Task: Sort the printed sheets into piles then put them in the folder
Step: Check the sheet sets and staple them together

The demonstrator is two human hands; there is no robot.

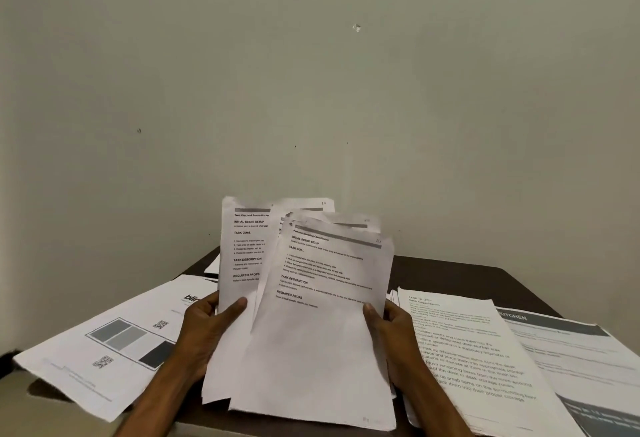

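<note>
So you've got a fanned-out bunch of printed sheets lifted off the tabletop, held between both hands. Your left hand pinches the bunch's left edge, with the thumb across the front of a page. Your right hand grips the right edge of the front sheet, thumb on top.

Out past your left hand lies a pile with grey blocks and QR codes. Just past your right hand there's a text-heavy Desk Organization pile, and further out on that side a KITCHEN pile.

My read is that sorting is underway, roughly midway: three piles are started, and everything in your hands is left to deal out. There's no folder in view anywhere, so the filing step looks not yet begun.
</note>
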